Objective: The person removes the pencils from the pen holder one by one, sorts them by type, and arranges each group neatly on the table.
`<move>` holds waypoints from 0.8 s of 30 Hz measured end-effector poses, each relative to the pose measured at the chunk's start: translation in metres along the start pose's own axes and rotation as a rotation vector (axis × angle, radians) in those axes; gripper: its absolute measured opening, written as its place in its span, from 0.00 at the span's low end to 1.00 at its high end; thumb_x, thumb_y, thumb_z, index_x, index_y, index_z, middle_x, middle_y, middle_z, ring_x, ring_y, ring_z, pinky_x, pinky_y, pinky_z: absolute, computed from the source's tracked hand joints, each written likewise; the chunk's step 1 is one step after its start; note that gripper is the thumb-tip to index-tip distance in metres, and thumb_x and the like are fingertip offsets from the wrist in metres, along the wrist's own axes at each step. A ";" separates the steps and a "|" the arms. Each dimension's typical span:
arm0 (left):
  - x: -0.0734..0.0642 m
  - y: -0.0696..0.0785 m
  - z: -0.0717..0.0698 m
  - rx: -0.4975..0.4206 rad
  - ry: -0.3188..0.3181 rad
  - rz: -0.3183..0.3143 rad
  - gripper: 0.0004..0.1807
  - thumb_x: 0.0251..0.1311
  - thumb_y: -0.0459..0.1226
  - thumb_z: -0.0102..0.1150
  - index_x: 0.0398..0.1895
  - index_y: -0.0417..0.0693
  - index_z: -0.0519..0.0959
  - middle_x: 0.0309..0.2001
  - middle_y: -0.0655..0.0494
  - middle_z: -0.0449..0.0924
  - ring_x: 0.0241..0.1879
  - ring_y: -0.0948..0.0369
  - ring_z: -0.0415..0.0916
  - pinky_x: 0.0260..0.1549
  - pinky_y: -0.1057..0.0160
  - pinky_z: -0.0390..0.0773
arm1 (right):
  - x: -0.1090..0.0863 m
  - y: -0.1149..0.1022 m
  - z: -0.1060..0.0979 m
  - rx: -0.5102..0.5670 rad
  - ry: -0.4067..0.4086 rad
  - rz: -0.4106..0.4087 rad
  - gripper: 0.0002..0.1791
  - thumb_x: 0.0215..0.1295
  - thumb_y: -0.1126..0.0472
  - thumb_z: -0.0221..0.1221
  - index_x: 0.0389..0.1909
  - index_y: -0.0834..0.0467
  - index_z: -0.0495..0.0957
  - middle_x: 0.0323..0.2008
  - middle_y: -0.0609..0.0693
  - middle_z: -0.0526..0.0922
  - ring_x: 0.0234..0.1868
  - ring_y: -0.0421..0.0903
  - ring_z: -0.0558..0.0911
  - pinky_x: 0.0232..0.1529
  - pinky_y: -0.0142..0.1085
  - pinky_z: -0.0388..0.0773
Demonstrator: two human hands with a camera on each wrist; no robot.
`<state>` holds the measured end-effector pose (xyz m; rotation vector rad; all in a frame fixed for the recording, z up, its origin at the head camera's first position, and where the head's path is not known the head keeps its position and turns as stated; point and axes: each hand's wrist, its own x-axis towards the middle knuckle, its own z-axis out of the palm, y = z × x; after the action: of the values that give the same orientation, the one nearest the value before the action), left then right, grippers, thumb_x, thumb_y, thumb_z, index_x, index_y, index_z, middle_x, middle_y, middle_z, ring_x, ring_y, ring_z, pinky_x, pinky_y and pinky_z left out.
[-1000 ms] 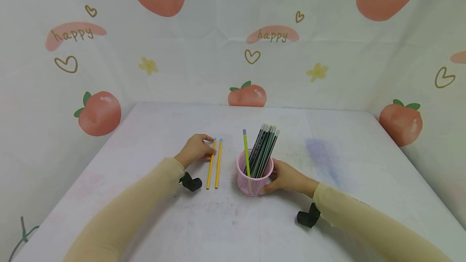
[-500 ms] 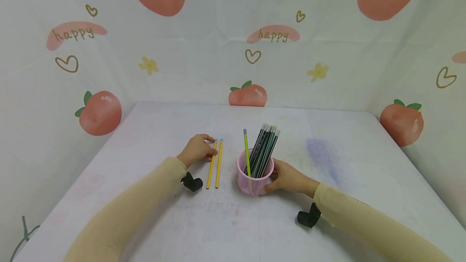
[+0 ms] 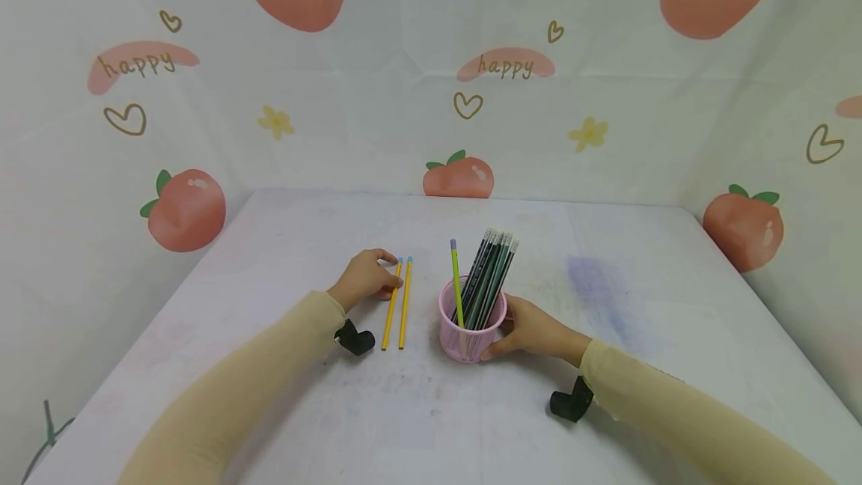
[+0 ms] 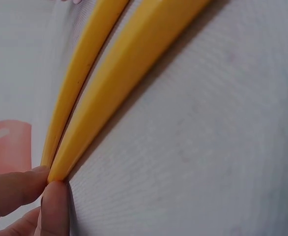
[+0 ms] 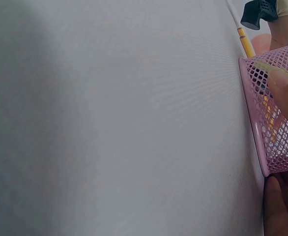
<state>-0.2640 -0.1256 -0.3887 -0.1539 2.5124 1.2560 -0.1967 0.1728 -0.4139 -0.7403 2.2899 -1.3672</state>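
Two yellow pencils lie side by side on the table, a left one (image 3: pixel 390 314) and a right one (image 3: pixel 405 305), their blue ends away from me. My left hand (image 3: pixel 366 276) pinches the left pencil near its blue end between thumb and fingers. The left wrist view shows the fingertips (image 4: pixel 55 206) at that pencil. A pink mesh pencil cup (image 3: pixel 466 343) stands upright to the right. It holds several dark green pencils (image 3: pixel 490 272) and one lime-green pencil (image 3: pixel 456 275). My right hand (image 3: pixel 535 331) grips the cup's right side low down, thumb towards me.
The white table (image 3: pixel 431 425) bears a bluish stain (image 3: pixel 595 290) at right. A patterned white cloth wall (image 3: pixel 377 96) closes the back and sides. A dark cord (image 3: pixel 49 432) hangs by the left edge. Black wrist devices (image 3: pixel 355 337) sit under both sleeves.
Over the past second my left hand and the blue end of the left pencil have shifted very slightly right. The right hand and cup have stayed put.
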 end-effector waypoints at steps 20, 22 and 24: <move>-0.002 0.001 -0.007 -0.006 -0.002 0.031 0.25 0.55 0.35 0.68 0.56 0.42 0.74 0.32 0.49 0.85 0.22 0.63 0.79 0.23 0.68 0.82 | -0.001 -0.004 0.002 0.001 0.021 0.005 0.47 0.41 0.65 0.76 0.64 0.67 0.64 0.62 0.61 0.74 0.65 0.60 0.70 0.68 0.54 0.65; -0.001 0.003 -0.009 0.002 0.009 0.038 0.24 0.55 0.36 0.68 0.56 0.43 0.75 0.33 0.49 0.84 0.25 0.62 0.79 0.25 0.68 0.82 | -0.002 -0.004 0.001 -0.007 0.021 0.011 0.48 0.42 0.64 0.76 0.65 0.67 0.63 0.63 0.61 0.73 0.66 0.60 0.70 0.68 0.55 0.65; -0.002 0.007 -0.013 -0.003 0.019 0.041 0.24 0.56 0.37 0.67 0.57 0.44 0.75 0.36 0.49 0.83 0.28 0.60 0.80 0.28 0.67 0.83 | -0.002 -0.003 0.001 -0.014 0.019 0.014 0.48 0.42 0.64 0.76 0.66 0.66 0.63 0.64 0.60 0.73 0.66 0.60 0.69 0.69 0.55 0.64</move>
<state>-0.2664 -0.1317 -0.3759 -0.1169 2.5422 1.2801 -0.1940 0.1719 -0.4112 -0.7176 2.3174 -1.3586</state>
